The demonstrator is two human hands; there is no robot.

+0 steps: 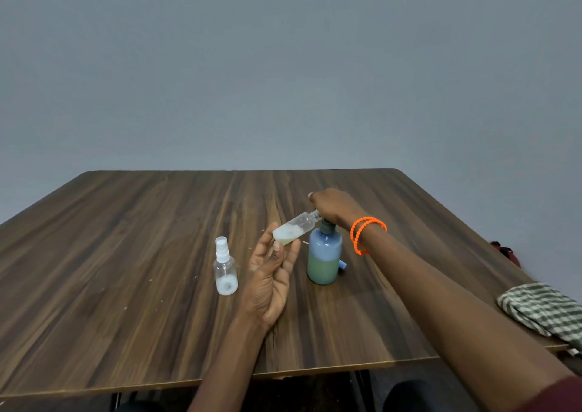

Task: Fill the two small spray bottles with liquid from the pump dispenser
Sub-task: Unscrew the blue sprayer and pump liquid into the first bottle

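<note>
Pumping: my right hand [333, 205] presses dispenser [324, 255] head, grip hidden; left hand [272, 271] pinches tilted bottle [294, 229]. I keep neck under spout.

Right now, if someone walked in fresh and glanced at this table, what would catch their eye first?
Probably the two hands meeting near the table's middle: the left hand holds a small uncapped spray bottle tilted toward the blue pump dispenser, while the right hand rests on its pump. The orange bracelets on the right wrist stand out. A second, capped spray bottle stands to the left.
</note>
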